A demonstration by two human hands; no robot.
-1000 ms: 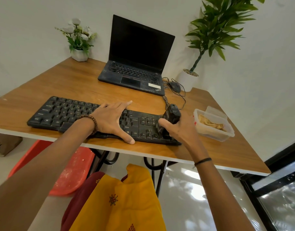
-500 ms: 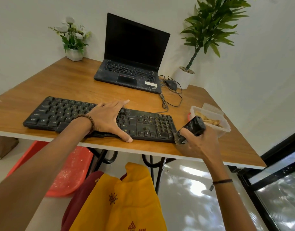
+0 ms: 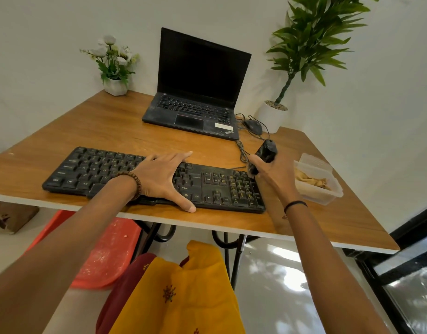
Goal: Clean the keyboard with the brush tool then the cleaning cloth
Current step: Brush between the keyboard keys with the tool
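A black keyboard (image 3: 214, 186) lies along the near edge of the wooden table (image 3: 106, 131). My left hand (image 3: 163, 175) rests flat on its middle, fingers spread, thumb at the front edge. My right hand (image 3: 274, 173) grips a black brush tool (image 3: 264, 155) at the keyboard's far right corner, above the number pad; the brush end points down toward the keys. A tan cleaning cloth (image 3: 311, 180) lies crumpled in a clear plastic container (image 3: 328, 198) just right of my right hand.
An open black laptop (image 3: 198, 92) stands behind the keyboard, with a wired mouse (image 3: 253, 126) and its cable beside it. A white flower pot (image 3: 114, 86) sits at the back left, a potted plant (image 3: 272, 116) at the back right. A red stool (image 3: 106, 251) stands under the table.
My right hand with the brush has gone from the keyboard's front right corner off its right end and back up to the far right corner. My left hand has stayed put.
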